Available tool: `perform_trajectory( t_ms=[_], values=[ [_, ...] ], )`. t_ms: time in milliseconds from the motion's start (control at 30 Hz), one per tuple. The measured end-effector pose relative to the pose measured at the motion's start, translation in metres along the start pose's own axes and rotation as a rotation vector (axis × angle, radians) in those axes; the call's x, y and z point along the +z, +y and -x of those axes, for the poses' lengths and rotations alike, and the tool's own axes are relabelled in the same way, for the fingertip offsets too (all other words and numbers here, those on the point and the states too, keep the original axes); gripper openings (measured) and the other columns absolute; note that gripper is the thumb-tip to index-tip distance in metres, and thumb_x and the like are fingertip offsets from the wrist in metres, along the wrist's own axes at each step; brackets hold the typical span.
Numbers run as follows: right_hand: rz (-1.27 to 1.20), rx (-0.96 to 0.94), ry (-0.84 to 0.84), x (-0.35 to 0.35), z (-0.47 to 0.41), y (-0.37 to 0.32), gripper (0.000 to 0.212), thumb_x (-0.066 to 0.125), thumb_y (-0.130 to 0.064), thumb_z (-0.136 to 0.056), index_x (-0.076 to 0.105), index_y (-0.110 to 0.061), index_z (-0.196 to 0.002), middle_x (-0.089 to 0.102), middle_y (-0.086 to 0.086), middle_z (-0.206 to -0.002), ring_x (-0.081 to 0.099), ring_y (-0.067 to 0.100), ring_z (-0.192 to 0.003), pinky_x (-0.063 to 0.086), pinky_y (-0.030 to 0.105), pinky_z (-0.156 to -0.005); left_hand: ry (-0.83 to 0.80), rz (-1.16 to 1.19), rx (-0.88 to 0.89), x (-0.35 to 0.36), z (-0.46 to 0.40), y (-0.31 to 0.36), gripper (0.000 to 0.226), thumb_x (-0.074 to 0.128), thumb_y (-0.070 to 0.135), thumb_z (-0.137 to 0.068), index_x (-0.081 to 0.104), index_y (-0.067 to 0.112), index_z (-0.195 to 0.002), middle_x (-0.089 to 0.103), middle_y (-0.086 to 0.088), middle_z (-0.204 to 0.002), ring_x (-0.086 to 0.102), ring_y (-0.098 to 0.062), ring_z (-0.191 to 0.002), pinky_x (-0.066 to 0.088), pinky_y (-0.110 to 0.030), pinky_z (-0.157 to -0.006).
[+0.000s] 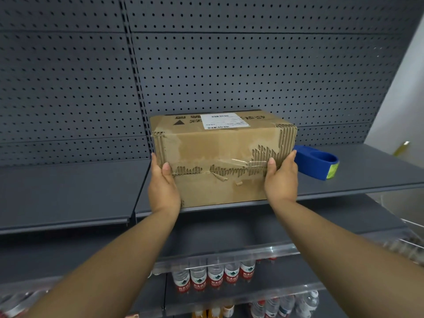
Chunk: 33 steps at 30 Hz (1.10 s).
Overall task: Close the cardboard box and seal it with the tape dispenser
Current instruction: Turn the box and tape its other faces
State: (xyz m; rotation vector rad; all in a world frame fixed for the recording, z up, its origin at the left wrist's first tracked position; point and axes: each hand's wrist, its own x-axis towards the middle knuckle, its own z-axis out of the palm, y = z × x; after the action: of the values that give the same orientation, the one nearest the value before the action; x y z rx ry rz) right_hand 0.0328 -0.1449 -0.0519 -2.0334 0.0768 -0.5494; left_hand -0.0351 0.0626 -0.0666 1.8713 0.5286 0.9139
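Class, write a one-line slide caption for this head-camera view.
Both hands, left hand and right hand, grip the cardboard box on the shelf beside the blue tape dispenser.

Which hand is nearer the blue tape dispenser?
Right. The right hand grips the cardboard box's right end, just beside the tape dispenser; the left hand holds the far end.

Two bare forearms reach forward and upward, converging toward twelve o'clock. The left hand (pixel 163 188) stands at about eleven o'clock, palm turned inward, thumb raised, fingers wrapped out of sight. The right hand (pixel 281 179) mirrors it at one o'clock, thumb up, fingers curled.
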Motion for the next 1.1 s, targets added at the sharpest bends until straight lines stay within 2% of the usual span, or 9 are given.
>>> perform_trajectory(
  t_ms=[67, 233, 333, 467, 667, 833, 933, 1033, 1100],
  values=[
    [-0.007, -0.002, 0.011, 0.002, 0.000, 0.000, 0.067, 0.038, -0.033, -0.098, 0.002, -0.009, -0.150, 0.028, 0.012, -0.150, 0.028, 0.026, -0.137, 0.025, 0.037, -0.111, 0.000, -0.024, -0.009, 0.000, 0.000, 0.002, 0.051, 0.021, 0.039, -0.100, 0.014, 0.026, -0.149, 0.059, -0.009, -0.118, 0.051, -0.020, -0.093, 0.041, -0.032, -0.079],
    [-0.030, 0.001, 0.047, 0.002, -0.003, 0.000, 0.068, 0.042, -0.035, -0.097, 0.006, -0.013, -0.150, 0.033, 0.010, -0.144, 0.033, 0.026, -0.132, 0.028, 0.038, -0.107, 0.019, 0.023, -0.011, 0.004, -0.005, -0.002, 0.053, 0.018, 0.047, -0.097, 0.026, 0.026, -0.146, 0.054, -0.007, -0.132, 0.051, -0.028, -0.116, 0.043, -0.045, -0.096],
    [-0.067, 0.005, 0.053, 0.002, -0.006, -0.001, 0.068, 0.045, -0.034, -0.096, 0.009, -0.016, -0.150, 0.034, 0.009, -0.144, 0.034, 0.025, -0.132, 0.027, 0.037, -0.107, 0.020, 0.033, 0.004, 0.004, -0.007, -0.003, 0.053, 0.021, 0.050, -0.096, 0.038, 0.020, -0.136, 0.059, -0.007, -0.123, 0.055, -0.028, -0.108, 0.047, -0.044, -0.088],
    [-0.087, 0.010, 0.071, 0.003, -0.006, 0.003, 0.067, 0.047, -0.035, -0.095, 0.014, -0.017, -0.149, 0.033, 0.008, -0.146, 0.033, 0.024, -0.133, 0.027, 0.037, -0.108, 0.038, -0.026, 0.015, 0.003, -0.007, -0.005, 0.052, 0.023, 0.047, -0.097, 0.038, 0.019, -0.137, 0.062, -0.007, -0.110, 0.058, -0.029, -0.095, 0.047, -0.037, -0.075],
    [-0.112, -0.010, 0.098, 0.003, -0.006, 0.010, 0.065, 0.051, -0.034, -0.093, 0.021, -0.015, -0.147, 0.038, 0.007, -0.143, 0.037, 0.023, -0.131, 0.029, 0.037, -0.107, 0.056, -0.080, 0.002, 0.002, -0.005, -0.001, 0.046, 0.027, 0.041, -0.099, 0.051, 0.011, -0.125, 0.055, 0.000, -0.088, 0.049, -0.019, -0.078, 0.035, -0.029, -0.065],
    [-0.121, -0.042, 0.093, 0.002, -0.011, 0.013, 0.066, 0.052, -0.038, -0.092, 0.022, -0.017, -0.147, 0.038, 0.006, -0.143, 0.036, 0.022, -0.132, 0.030, 0.037, -0.107, 0.027, -0.070, 0.074, -0.002, -0.012, -0.005, 0.052, 0.026, 0.050, -0.095, 0.049, 0.015, -0.128, 0.063, -0.005, -0.109, 0.056, -0.022, -0.093, 0.041, -0.031, -0.072],
    [-0.127, -0.077, 0.075, 0.001, -0.012, 0.015, 0.068, 0.051, -0.039, -0.092, 0.018, -0.017, -0.148, 0.033, 0.005, -0.149, 0.031, 0.021, -0.136, 0.026, 0.035, -0.110, -0.018, -0.121, 0.114, -0.007, -0.016, -0.005, 0.071, 0.023, 0.064, -0.086, 0.026, 0.023, -0.144, 0.049, -0.004, -0.137, 0.050, -0.027, -0.119, 0.047, -0.043, -0.086],
    [-0.127, -0.095, 0.057, 0.000, -0.013, 0.018, 0.070, 0.050, -0.038, -0.093, 0.015, -0.015, -0.149, 0.028, 0.004, -0.152, 0.026, 0.020, -0.139, 0.023, 0.033, -0.111, 0.045, -0.238, 0.241, -0.013, -0.015, 0.002, 0.085, 0.027, 0.064, -0.082, 0.005, 0.016, -0.149, 0.013, -0.005, -0.156, 0.017, -0.023, -0.142, 0.025, -0.046, -0.112],
    [-0.130, -0.115, 0.055, 0.000, -0.012, 0.021, 0.070, 0.050, -0.037, -0.093, 0.015, -0.014, -0.149, 0.026, 0.004, -0.153, 0.025, 0.019, -0.140, 0.021, 0.032, -0.112, 0.100, -0.460, 0.428, -0.015, -0.017, 0.008, 0.086, 0.026, 0.061, -0.085, 0.001, 0.009, -0.148, 0.001, -0.013, -0.157, 0.000, -0.025, -0.144, 0.002, -0.040, -0.117]
  ],
)
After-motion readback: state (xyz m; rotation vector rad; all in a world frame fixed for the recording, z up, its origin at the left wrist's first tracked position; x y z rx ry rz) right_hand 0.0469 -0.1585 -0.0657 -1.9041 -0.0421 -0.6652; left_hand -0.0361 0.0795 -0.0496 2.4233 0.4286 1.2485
